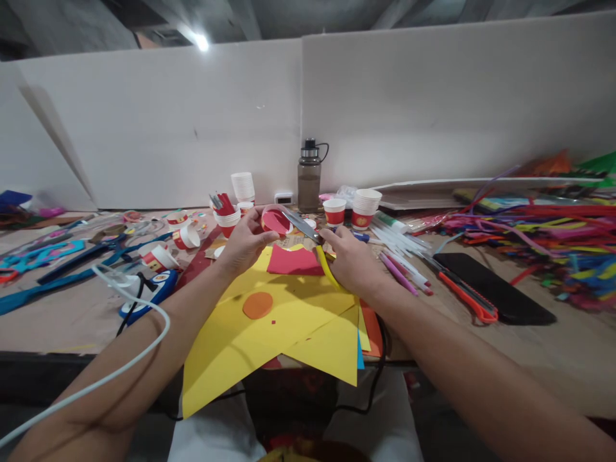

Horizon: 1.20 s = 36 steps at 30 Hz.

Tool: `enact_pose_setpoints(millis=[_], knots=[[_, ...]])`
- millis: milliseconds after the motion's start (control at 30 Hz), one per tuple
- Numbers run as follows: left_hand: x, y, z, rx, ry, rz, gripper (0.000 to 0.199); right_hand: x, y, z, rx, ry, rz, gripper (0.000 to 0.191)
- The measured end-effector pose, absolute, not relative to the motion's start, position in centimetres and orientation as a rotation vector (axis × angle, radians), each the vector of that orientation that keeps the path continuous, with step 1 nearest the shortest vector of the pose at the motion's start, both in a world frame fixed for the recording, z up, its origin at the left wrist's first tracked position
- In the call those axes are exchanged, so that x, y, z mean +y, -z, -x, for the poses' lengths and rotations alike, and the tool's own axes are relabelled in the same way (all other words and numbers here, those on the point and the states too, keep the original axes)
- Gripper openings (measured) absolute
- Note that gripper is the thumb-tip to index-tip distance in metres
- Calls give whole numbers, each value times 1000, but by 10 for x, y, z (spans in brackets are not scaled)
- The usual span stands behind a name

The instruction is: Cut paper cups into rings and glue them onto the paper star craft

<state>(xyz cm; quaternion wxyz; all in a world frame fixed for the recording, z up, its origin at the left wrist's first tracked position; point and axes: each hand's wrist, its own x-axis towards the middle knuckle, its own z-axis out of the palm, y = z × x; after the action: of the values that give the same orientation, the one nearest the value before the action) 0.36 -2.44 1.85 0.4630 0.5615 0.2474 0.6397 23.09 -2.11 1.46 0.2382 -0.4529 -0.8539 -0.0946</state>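
Note:
My left hand (246, 245) pinches what looks like a paper cup, its opening tilted toward me with red paper (278, 222) across it. Closed around the yellow handles of a pair of scissors (301, 226), my right hand (344, 255) points the metal blades leftward, against or just in front of the cup's rim; contact cannot be made out. Below both hands lie a red paper piece (294, 262) with a cut edge and yellow paper sheets (289, 321). An orange paper circle (258, 305) rests on the yellow.
A water bottle (308, 179) and stacked paper cups (366, 208) stand at the back. To the right are markers (399, 273), a box cutter (466, 295), a black phone (495, 289) and pipe cleaners (539, 231). A white cable (158, 340) crosses my left forearm.

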Motion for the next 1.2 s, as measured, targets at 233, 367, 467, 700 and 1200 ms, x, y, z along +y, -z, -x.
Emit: enact_pose_setpoints(millis=[233,367,467,700,1200], knots=[[-27,-21,-4,623,-1562,-1375,55,-22,-16,-231,-2360,288,1248,39],[-27,-22,-3,615,-1550,-1381,56,-23,-18,-231,-2355,278,1240,40],[-27,-23,-2,618,-1549,-1383,59,-24,-19,-232,-2362,250,1238,38],[-24,-23,1,582,-1539,-1393,55,-23,-21,-232,-2355,215,1255,40],[-25,-21,1,578,-1447,-1391,63,-20,-18,-233,-2365,244,1257,41]])
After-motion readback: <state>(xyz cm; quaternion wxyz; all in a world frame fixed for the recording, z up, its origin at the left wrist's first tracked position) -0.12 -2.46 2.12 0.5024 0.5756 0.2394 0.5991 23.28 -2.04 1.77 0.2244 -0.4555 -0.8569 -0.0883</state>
